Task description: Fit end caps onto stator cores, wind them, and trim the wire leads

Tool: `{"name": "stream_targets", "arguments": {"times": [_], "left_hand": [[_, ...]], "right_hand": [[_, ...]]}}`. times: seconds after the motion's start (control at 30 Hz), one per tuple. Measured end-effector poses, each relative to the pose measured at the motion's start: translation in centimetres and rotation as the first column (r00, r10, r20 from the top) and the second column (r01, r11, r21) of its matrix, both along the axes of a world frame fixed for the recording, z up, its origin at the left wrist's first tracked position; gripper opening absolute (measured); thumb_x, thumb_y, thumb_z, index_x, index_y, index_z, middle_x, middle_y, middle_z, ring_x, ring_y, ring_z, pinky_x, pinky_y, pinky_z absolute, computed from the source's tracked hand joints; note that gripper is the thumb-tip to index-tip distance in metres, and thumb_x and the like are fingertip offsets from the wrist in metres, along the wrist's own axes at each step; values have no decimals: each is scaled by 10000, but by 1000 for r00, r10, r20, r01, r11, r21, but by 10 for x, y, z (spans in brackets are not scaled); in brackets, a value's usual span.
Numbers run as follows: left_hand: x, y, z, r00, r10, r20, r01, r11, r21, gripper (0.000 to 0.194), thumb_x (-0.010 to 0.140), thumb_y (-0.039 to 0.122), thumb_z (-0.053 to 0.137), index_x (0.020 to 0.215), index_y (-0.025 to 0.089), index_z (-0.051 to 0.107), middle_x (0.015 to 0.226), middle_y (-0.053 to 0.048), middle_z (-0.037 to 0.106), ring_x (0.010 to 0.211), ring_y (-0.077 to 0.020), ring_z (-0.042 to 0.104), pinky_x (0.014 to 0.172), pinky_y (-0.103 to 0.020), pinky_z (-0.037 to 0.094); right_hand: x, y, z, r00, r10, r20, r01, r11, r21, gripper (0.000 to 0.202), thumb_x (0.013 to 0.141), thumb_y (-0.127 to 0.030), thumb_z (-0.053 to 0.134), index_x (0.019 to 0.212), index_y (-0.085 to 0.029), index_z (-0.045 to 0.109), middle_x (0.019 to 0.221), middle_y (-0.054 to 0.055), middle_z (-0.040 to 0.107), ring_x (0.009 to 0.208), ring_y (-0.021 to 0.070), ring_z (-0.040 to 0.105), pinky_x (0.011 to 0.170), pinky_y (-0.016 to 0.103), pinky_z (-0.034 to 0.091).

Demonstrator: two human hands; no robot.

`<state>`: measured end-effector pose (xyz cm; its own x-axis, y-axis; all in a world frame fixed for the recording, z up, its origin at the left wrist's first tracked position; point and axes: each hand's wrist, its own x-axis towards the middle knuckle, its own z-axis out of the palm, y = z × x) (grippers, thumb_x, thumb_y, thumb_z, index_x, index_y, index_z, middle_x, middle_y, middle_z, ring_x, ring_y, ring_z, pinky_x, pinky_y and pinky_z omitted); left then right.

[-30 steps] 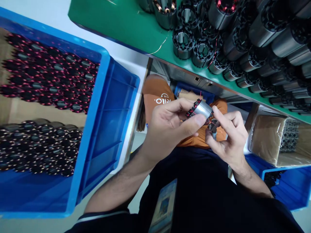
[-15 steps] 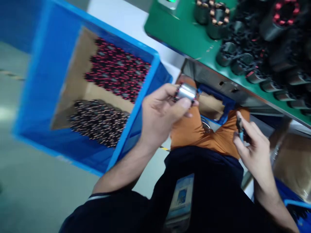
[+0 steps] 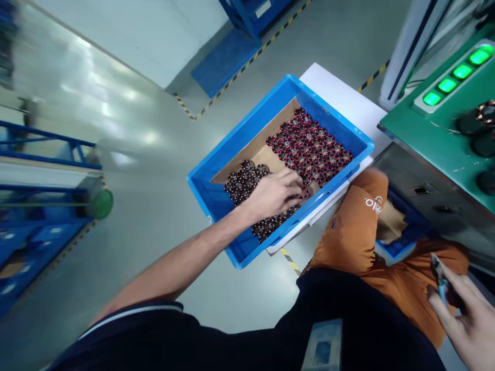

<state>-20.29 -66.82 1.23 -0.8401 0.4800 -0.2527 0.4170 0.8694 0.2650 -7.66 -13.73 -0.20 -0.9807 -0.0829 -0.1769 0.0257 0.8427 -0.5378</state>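
Note:
My left hand (image 3: pixel 275 195) reaches into the blue crate (image 3: pixel 247 260), its fingers curled round a red-ringed stator (image 3: pixel 303 193) beside the red group. Rows of red-wound stators (image 3: pixel 309 147) fill one side of the crate, and copper-wound stators (image 3: pixel 245 183) lie on the other side, partly under my left hand and wrist. Brown cardboard (image 3: pixel 266 157) shows between the two groups. At the lower right, my right hand (image 3: pixel 464 309) is closed on small pliers (image 3: pixel 440 278) with a light blue handle, held over my orange trousers.
The crate stands on a white surface (image 3: pixel 336 95). To the right is a green bench (image 3: pixel 444 134) with green-lit buttons (image 3: pixel 447 85) and more stators. A smaller blue bin (image 3: pixel 396 247) with cardboard is under the bench. Blue racks (image 3: pixel 42 196) stand at the far left.
My left hand has moved with a stator from above my lap down into the crate. The view has turned left. My right hand still holds the pliers.

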Motion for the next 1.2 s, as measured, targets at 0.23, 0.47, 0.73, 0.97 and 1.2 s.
{"name": "stream_targets", "arguments": {"times": [0.23, 0.47, 0.73, 0.97, 1.2], "left_hand": [[-21, 32, -35, 1000, -22, 0, 22, 997, -77, 171, 1095, 186, 686, 1180, 161, 833, 1296, -166, 752, 1272, -325, 633, 1007, -427, 542], [-48, 26, 6, 974, 52, -219, -18, 988, 155, 170, 982, 236, 822, 1133, 195, 756, 1138, -103, 715, 1033, -292, 679, 813, -390, 539], [-166, 167, 64, 885, 44, -463, 249, 797, 550, 306, 982, 405, 858, 1273, 312, 859, 1476, -85, 730, 1444, -371, 607, 1260, -554, 554], [-232, 218, 21, 872, -34, -488, 293, 836, 464, 297, 981, 597, 840, 1049, 313, 896, 1493, -135, 770, 1476, -451, 568, 1260, -688, 501], [-158, 210, 85, 902, 208, -379, 262, 433, 863, 382, 1124, 620, 756, 1023, 257, 822, 918, -10, 803, 683, -147, 685, 610, -326, 571]], "right_hand": [[-15, -22, 10, 989, 149, -15, -150, 988, -32, 502, 1110, -495, 691, 1560, -284, 765, 963, 8, 713, 737, 179, 741, 678, 287, 601], [2, -45, 12, 994, 100, 35, -94, 987, -132, 555, 1104, -307, 706, 1656, -252, 706, 1005, 24, 672, 882, 197, 733, 848, 301, 660], [6, -64, 29, 994, 47, 98, -25, 975, -221, 620, 1079, -245, 666, 1696, -294, 700, 1059, 50, 712, 973, 216, 773, 913, 322, 698], [39, -44, 27, 985, -17, 174, 59, 970, -236, 707, 1054, -222, 663, 1749, -348, 644, 1078, 39, 700, 1006, 208, 756, 967, 324, 694], [47, -37, 21, 983, -115, 145, 159, 926, -342, 575, 1180, -311, 593, 1753, -322, 646, 1326, 110, 812, 1239, 266, 789, 1084, 399, 678]]}}
